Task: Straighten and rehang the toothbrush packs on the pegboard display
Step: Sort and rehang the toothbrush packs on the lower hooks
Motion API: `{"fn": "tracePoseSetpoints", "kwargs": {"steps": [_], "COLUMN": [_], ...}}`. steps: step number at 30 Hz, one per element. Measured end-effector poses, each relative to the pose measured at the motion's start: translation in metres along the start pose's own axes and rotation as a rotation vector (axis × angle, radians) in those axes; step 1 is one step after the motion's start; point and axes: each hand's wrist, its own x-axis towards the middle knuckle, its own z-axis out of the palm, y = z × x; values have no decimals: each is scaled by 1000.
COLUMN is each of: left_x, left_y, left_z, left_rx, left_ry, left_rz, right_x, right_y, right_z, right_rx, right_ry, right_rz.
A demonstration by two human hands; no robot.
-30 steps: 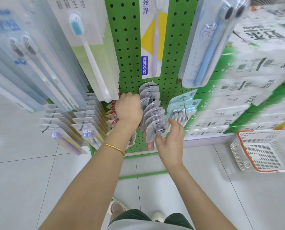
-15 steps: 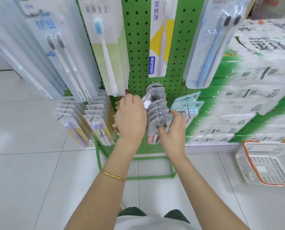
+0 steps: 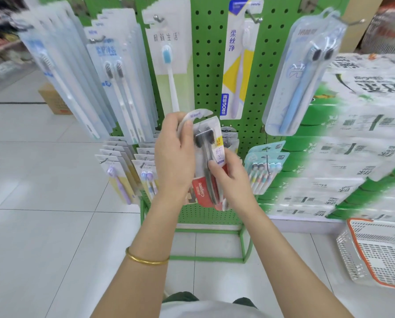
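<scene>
Fingers (image 3: 175, 120) of the left hand (image 3: 173, 157) curl round the upper left edge of the pack (image 3: 204, 154), thumb pressed on its face near the brush heads; a curved white tab shows behind that grip, perhaps a second pack, though I cannot tell. The pack is held off its hook, in front of the lower middle of the pegboard (image 3: 211, 65); its printed face is toward the camera. Its long axis runs nearly upright, dark bristle heads at the top and the red Colgate card at the bottom, the top tipped slightly toward the pegboard's left edge. The right hand (image 3: 233, 180) pinches the pack's lower right side between thumb and curled fingers.

It looks light: thin card under a clear blister; stiff along its length, easily creased at the hanging tab, and glossy enough to slide. The best hold is probably by the edges near the top, leaving the hang hole free; the hook (image 3: 267, 157) on the neighbouring packs (image 3: 264, 171) shows the kind of wire it must slip over.
</scene>
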Motion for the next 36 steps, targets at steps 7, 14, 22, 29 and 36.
{"fn": "tracePoseSetpoints", "kwargs": {"steps": [7, 14, 22, 29, 36], "left_x": [-7, -30, -66, -77, -65], "left_y": [-1, -6, -12, -20, -8], "left_z": [26, 51, 60, 50, 44], "left_rx": [-148, 162, 298, 522, 658], "left_ry": [2, -243, -527, -851, -955], "left_rz": [-174, -24, 206, 291, 286], "right_x": [-18, -31, -21, -5, -3], "right_y": [1, 4, 7, 3, 3], "right_z": [-10, -23, -52, -67, -59], "right_rx": [212, 469, 664, 691, 639], "right_ry": [-68, 133, 292, 455, 469], "right_rz": [104, 161, 264, 295, 352]}}
